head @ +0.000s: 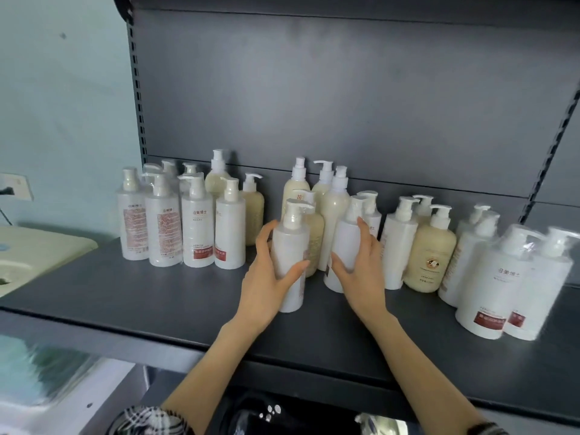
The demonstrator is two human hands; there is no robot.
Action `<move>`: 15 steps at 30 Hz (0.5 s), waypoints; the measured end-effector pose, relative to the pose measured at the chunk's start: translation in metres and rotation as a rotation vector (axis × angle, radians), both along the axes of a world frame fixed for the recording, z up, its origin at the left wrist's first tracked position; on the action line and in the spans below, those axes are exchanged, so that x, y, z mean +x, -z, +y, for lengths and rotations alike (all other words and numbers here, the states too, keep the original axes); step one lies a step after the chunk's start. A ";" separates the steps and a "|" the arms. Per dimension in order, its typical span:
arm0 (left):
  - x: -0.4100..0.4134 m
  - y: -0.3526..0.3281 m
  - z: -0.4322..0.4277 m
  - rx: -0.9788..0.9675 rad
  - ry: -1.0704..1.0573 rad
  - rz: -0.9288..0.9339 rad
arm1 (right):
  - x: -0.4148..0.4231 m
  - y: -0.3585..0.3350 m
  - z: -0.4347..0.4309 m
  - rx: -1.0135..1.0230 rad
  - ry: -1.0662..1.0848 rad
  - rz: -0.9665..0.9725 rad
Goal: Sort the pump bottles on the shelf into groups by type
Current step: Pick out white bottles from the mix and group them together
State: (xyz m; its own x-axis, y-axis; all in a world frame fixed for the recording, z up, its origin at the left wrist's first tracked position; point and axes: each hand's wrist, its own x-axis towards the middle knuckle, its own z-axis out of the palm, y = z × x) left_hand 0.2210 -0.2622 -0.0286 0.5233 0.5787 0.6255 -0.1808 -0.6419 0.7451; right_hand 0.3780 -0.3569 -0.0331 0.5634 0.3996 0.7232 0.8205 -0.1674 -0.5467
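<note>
head view, left fingers (265,237) wrap white pump bottle (290,246), right fingers (366,238) wrap 2nd white bottle (345,240) nxt to it

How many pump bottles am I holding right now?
2. One white pump bottle is gripped by the left hand at the front middle of the shelf. A second white bottle, just to its right, is in the right hand. No other held bottle shows.

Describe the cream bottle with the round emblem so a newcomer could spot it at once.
On the dark grey shelf, look right of the right hand, which grips a white bottle. Just past one more slim white bottle stands a squat cream bottle. Unlike its white neighbours, it is rounded, cream-coloured and shows a round brown emblem on its front.
</note>
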 end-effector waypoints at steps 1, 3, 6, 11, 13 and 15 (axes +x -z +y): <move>-0.001 0.001 -0.001 0.010 -0.016 0.001 | -0.002 0.000 -0.001 0.004 -0.003 0.004; -0.002 0.002 -0.003 0.030 -0.021 0.005 | -0.005 0.001 -0.004 0.003 -0.012 0.004; -0.003 0.000 -0.004 0.038 -0.020 0.011 | -0.009 0.002 -0.010 0.005 -0.041 0.012; -0.004 -0.002 -0.005 0.039 -0.021 0.012 | -0.023 0.002 -0.022 0.015 -0.074 0.047; -0.005 -0.001 -0.005 0.032 -0.020 0.006 | -0.032 0.001 -0.026 0.028 -0.096 0.036; -0.006 -0.001 -0.005 0.022 -0.010 -0.001 | -0.039 -0.001 -0.030 0.035 -0.098 0.026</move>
